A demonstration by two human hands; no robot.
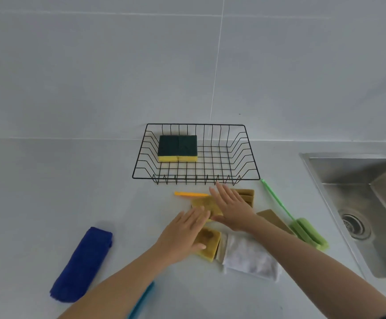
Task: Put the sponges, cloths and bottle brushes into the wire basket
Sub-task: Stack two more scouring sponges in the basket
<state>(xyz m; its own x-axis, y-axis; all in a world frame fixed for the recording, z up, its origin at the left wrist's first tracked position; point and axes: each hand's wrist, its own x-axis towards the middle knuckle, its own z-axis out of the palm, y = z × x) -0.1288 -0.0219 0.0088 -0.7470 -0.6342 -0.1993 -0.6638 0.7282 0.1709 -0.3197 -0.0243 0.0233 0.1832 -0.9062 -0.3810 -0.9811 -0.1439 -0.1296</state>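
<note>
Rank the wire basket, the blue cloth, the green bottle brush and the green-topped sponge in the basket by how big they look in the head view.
1. Wire basket, clearly largest.
2. Blue cloth.
3. Green bottle brush: long but thin, so second and third are unsure; the cloth also lies nearer the camera.
4. Green-topped sponge, smallest.

Wire basket [245, 155] stands at the back of the counter [49, 192], against the wall. One sponge [177, 148] lies in its left half. Sink [360, 203] to the right. Before the basket: loose sponges, both hands over them. Long bottle brush [302, 226] lies between sponges and sink. Flat cloth [249, 259] nearest the person. Rolled cloth [81, 265] well apart, left.
</note>
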